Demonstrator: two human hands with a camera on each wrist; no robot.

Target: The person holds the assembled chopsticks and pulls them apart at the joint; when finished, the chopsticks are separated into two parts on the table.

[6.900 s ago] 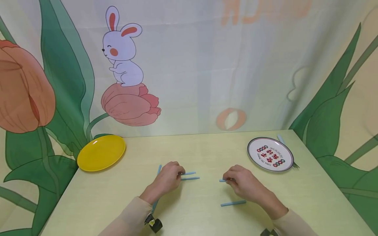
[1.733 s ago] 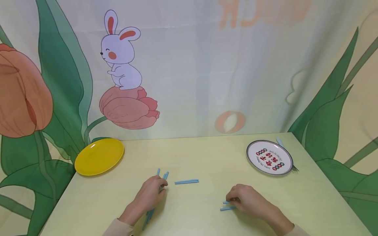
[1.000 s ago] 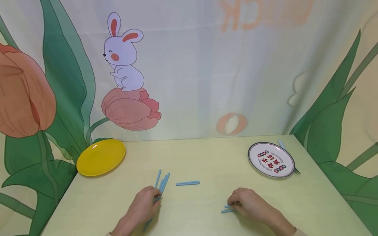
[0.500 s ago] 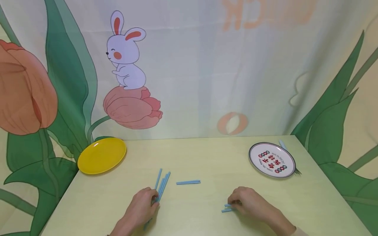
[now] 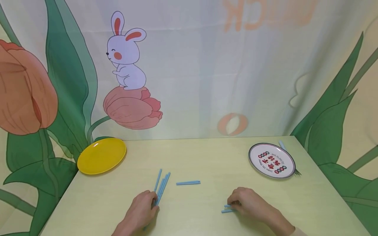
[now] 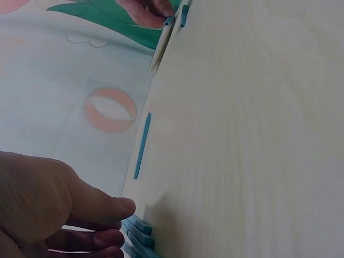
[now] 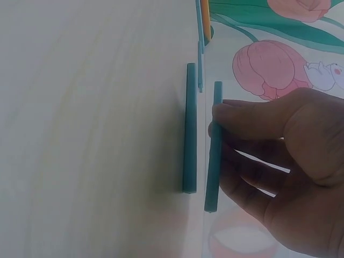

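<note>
My left hand straddles a bundle of several blue sticks, thumb on one side and fingers on the other, hiding their middle. Thumb and fingertips lie right at the bundle in the left wrist view. My right hand pinches one short, straight blue stick between thumb and index finger. Beside that stick, and parallel to it, lies a second one on the table. Between the hands, two more blue sticks lie side by side, pointing left to right.
Toward the back left of the table is a yellow plate. A white plate with red markings stands at the back right, partly covering a fork with a light blue handle. A printed curtain hangs behind.
The left hand has left the middle pair, now lying close together, for the left bundle, and has slid nearer along it. My right hand has brought its stick nearer, beside the other stick.
</note>
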